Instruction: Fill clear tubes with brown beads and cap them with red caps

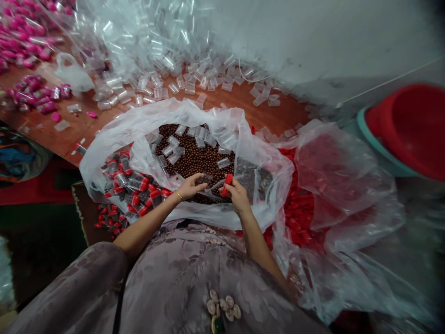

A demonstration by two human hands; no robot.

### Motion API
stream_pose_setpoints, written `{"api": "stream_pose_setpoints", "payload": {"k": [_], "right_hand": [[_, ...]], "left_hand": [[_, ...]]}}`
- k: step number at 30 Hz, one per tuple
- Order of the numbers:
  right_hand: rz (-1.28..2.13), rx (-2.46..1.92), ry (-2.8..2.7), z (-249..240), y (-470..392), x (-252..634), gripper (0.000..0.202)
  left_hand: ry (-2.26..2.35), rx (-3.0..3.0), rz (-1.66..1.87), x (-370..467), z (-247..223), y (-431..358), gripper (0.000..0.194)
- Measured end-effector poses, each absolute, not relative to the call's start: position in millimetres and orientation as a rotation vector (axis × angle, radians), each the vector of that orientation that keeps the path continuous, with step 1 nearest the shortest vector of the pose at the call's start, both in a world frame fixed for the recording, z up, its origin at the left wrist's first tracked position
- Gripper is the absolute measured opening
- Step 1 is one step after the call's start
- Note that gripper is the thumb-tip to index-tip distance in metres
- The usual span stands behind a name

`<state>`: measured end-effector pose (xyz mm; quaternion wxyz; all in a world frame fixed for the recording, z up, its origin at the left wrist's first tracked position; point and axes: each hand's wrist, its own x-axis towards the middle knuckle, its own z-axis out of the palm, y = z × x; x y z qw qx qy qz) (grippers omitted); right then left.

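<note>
My left hand, with a yellow bangle at the wrist, grips a small clear plastic container that looks dark inside. Between the fingers of my right hand is a red cap, a short distance to the right of the container. Both hands are over a heap of round brown beads in an open white plastic bag. Several empty clear containers lie on the beads. Left of my left hand, filled containers with red caps are piled up.
Loose red caps fill a clear bag on the right. Many clear containers are heaped on the reddish-brown table behind. Pink-capped containers lie at the far left. A red basin stands at the right by the wall.
</note>
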<state>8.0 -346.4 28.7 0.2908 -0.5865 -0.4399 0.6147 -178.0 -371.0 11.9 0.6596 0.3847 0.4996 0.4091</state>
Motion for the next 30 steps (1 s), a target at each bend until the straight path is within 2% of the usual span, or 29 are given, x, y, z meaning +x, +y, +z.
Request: {"api": "stream_pose_setpoints", "payload": {"k": [3, 7, 10, 16, 30], "right_hand": [[1.846, -1.425, -0.927, 49, -344, 2, 0.052], [1.873, -1.268, -0.927, 65, -345, -1, 0.042], [1.736, -1.294, -1.175, 67, -347, 1, 0.041], [1.241, -1.347, -1.91, 71, -351, 4, 0.041], [0.925, -1.341, -2.365, 92, -363, 8, 0.047]], "left_hand": [[1.096, 1.049, 0.956, -179, 15, -371, 0.044], [1.026, 1.261, 0.964, -180, 21, -368, 0.039], [1.004, 1.366, 0.905, -180, 27, -365, 0.037], [0.986, 1.432, 0.798, -175, 40, -364, 0.04], [1.011, 1.296, 0.717, -165, 61, -372, 0.041]]}}
